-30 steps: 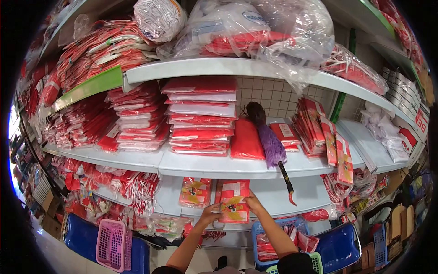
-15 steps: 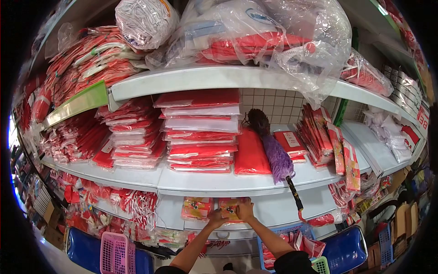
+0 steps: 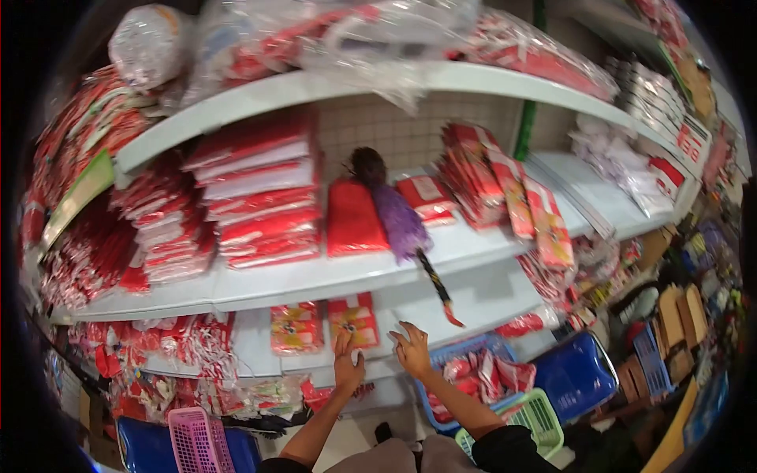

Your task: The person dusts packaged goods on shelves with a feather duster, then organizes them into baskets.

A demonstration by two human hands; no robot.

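Two stacks of red and yellow packets lie on the lower shelf, the left one (image 3: 296, 327) beside the right one (image 3: 354, 315). My left hand (image 3: 348, 364) is at the near edge of the right stack, fingers apart, with nothing held. To its right, my right hand (image 3: 412, 349) is raised over the shelf's front edge, fingers spread and empty. A blue basket (image 3: 426, 398) of red and white packets sits below my right hand. On the shelf above, a purple duster (image 3: 400, 223) lies with its black handle hanging over the edge.
Stacked red packages (image 3: 264, 225) fill the middle shelf (image 3: 292, 277). A green basket (image 3: 546, 418) and a blue stool (image 3: 576, 374) are at lower right, a pink basket (image 3: 197, 441) at lower left. Plastic bags (image 3: 378, 39) overhang the top shelf.
The view has swung to the right. My right hand has come off the right packet stack and opened to its right; my left hand has drawn back to the stack's near edge.
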